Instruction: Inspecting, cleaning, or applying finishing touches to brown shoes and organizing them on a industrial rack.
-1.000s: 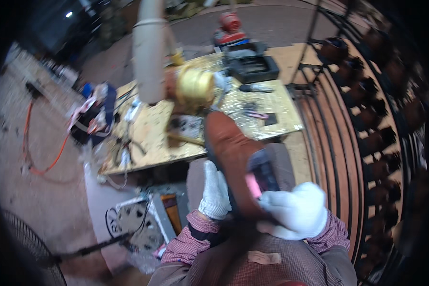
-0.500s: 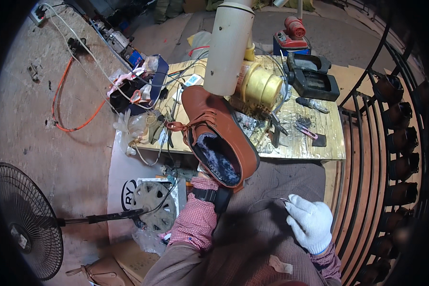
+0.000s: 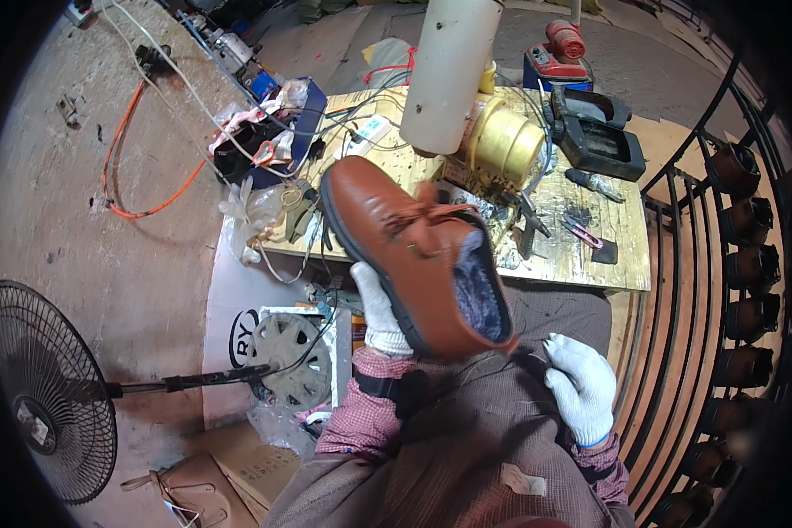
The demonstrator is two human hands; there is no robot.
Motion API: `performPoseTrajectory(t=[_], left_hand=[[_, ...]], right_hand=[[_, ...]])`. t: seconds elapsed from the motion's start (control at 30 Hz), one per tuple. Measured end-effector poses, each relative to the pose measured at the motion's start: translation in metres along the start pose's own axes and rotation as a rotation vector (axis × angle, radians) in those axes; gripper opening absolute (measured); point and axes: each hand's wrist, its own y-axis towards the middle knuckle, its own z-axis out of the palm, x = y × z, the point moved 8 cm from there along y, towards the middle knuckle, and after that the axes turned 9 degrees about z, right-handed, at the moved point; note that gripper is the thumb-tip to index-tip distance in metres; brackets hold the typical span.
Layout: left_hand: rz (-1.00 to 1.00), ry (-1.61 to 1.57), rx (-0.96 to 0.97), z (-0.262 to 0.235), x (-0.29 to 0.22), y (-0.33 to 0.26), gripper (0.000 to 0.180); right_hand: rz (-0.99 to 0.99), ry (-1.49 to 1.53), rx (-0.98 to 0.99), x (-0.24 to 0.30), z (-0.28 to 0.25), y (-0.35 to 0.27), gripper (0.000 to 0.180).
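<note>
A brown lace-up shoe (image 3: 396,224) with a dark sole and a fuzzy blue-grey lining is tilted over my lap, its toe pointing away to the left. My left hand (image 3: 380,310), in a white knit glove, grips it along the sole's left side; most of those fingers are hidden under it. Just right of the heel is my right hand (image 3: 585,387), also gloved in white. Its fingers are curled with the tips close to the heel, apart from the leather. Whatever thin thing they pinch is too small to make out.
Beyond the shoe stands a wooden bench (image 3: 620,255) with a yellow round-bodied machine (image 3: 508,141), a pink-handled cutter (image 3: 583,231) and black trays (image 3: 598,145). A black fan (image 3: 48,396) stands at the left. Along the right runs a metal rack (image 3: 669,352) holding several shoes.
The shoe has rolled in my left hand, showing more of its outer side and sole edge, and my glove now shows beside it. My right hand has stayed near the heel.
</note>
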Motion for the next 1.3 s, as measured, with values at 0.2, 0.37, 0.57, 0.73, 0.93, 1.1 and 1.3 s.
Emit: performPoseTrajectory(t=[0.2,0.37,0.57,0.73,0.93,1.1,1.3], left_hand=[[-0.314,0.064,-0.146,-0.014,0.024,0.004,0.08],[-0.193,0.261,-0.177,-0.025,0.016,0.027,0.081],[0.181,0.642,-0.333,-0.011,-0.031,0.059,0.099],[0.372,0.686,-0.363,0.013,-0.05,0.095,0.11],[0.403,0.679,-0.287,0.029,-0.057,0.112,0.12],[0.313,0.586,-0.354,0.014,-0.053,0.093,0.118],[0.196,0.584,-0.403,-0.007,-0.036,0.028,0.114]], right_hand=[[-0.024,0.008,0.082,-0.003,0.011,-0.003,0.026],[0.089,0.013,0.031,-0.028,0.011,-0.022,0.026],[0.162,-0.081,0.038,-0.045,0.008,-0.03,0.026],[0.126,-0.135,0.071,-0.05,0.012,-0.021,0.026],[0.044,-0.14,0.117,-0.029,0.018,-0.007,0.029],[-0.113,-0.17,0.119,0.002,0.023,0.021,0.038],[-0.555,-0.233,0.061,0.088,0.043,0.082,0.041]])
